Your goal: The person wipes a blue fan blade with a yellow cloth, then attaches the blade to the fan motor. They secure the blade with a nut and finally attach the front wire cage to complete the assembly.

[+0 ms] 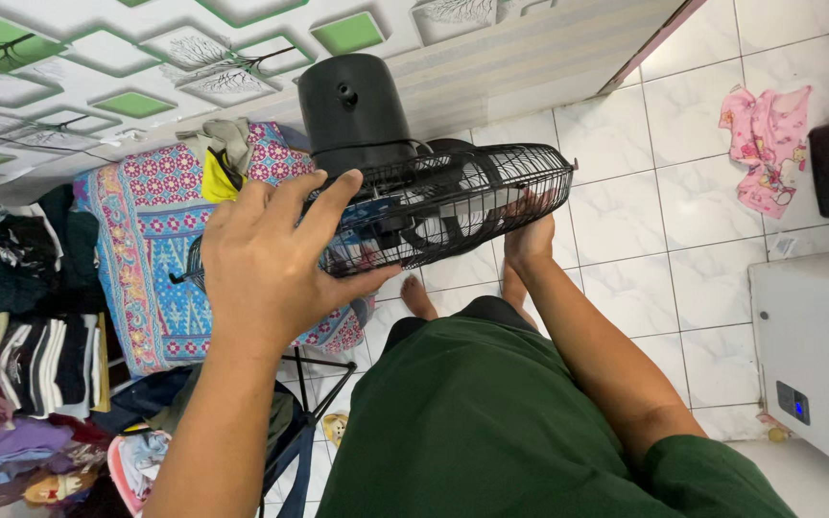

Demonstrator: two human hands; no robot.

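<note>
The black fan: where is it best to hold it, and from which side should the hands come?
Hold the black fan by the round rim of its wire cage, one hand on each opposite edge, as the left hand and right hand do now. The rim is wide and gives the fingers bars to hook. The smooth motor housing probably offers less hold.

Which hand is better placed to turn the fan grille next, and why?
Probably the left hand: it lies on top of the grille, fingers spread over the rim. The right hand only supports the far edge from below.

Both hands [266,259] on black fan [443,197]
</note>
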